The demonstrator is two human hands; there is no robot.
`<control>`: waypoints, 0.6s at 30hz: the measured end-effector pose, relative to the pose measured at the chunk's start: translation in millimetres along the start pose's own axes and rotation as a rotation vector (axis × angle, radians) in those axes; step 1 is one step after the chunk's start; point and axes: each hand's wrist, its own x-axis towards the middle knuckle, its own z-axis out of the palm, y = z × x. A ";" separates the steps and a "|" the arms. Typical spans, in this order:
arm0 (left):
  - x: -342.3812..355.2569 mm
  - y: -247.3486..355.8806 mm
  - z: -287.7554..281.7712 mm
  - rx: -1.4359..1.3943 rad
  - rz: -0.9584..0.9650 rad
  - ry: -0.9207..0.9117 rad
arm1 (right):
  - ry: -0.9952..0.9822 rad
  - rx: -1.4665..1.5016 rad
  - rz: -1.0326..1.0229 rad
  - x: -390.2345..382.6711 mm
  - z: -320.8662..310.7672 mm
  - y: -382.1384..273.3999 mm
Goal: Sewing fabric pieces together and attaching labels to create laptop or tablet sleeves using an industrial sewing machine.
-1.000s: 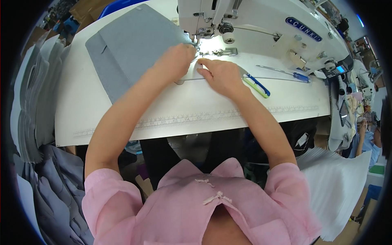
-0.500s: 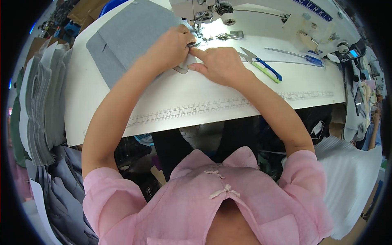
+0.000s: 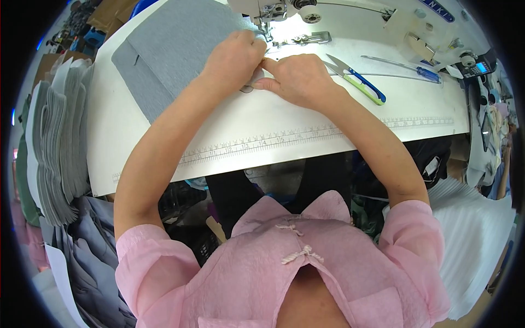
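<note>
Cloth (image 3: 175,54), gray and flat, lies to the left of the left hand (image 3: 235,59), and its right edge goes up to that hand. The left hand is bent over the edge with its fingers curled in. Its fingertips are hidden, so I cannot tell if they pinch the cloth or just press on it. Right beside it is the right hand (image 3: 303,79), with its pointing finger up against the left hand and its thumb poking out below. A small gray bit (image 3: 256,79) shows between the two hands, but I cannot tell if the right hand has hold of it.

Just past both hands is the needle end of the white sewing machine (image 3: 257,8). A shiny metal guide (image 3: 303,39) lies beyond the right hand. To the right of that hand are snips (image 3: 365,92) with blue and green handles, then a screwdriver (image 3: 426,74) with a blue handle. On the white table (image 3: 284,120), below both hands, runs a ruler strip (image 3: 257,144). Far left of the left hand is a tall pile of folded cloth (image 3: 57,142).
</note>
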 end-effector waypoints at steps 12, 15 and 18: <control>-2.6 -22.2 -17.2 -0.012 0.147 -0.103 | 0.079 -0.008 0.000 -1.2 7.3 4.0; -0.5 -35.8 -16.9 -0.105 0.132 -0.259 | 0.049 -0.017 0.012 -0.1 8.0 3.8; -7.6 -32.8 -9.3 -0.144 0.063 -0.267 | 0.071 -0.033 0.010 -0.9 8.6 3.7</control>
